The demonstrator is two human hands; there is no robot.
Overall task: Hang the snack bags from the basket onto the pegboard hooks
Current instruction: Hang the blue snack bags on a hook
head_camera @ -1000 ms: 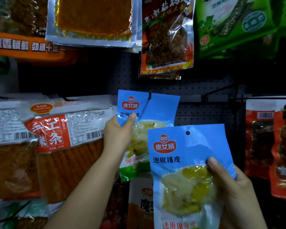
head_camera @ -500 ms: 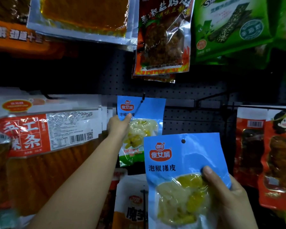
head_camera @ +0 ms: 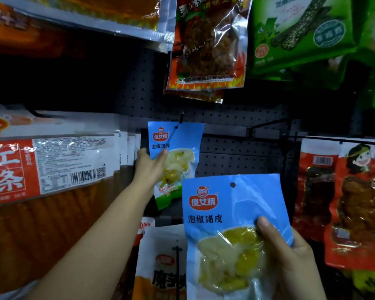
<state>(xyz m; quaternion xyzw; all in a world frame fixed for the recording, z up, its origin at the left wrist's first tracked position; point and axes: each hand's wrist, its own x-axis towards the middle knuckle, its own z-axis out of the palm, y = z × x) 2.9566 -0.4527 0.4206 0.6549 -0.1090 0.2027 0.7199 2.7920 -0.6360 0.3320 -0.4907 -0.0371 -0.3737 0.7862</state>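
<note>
Head view: two blue 泡椒猪皮 bags, hooked bag [head_camera: 178, 148] in left hand's [head_camera: 148, 164] pinch, second bag [head_camera: 230, 230] in right hand's [head_camera: 290, 256] grip.

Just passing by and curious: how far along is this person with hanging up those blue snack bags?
One blue bag is already threaded on the black hook; the left hand holds its edge, thumb on the front. The second blue bag is in the right hand, its punched hole not yet on any hook. That one is left to hang; the basket is out of view.
</note>
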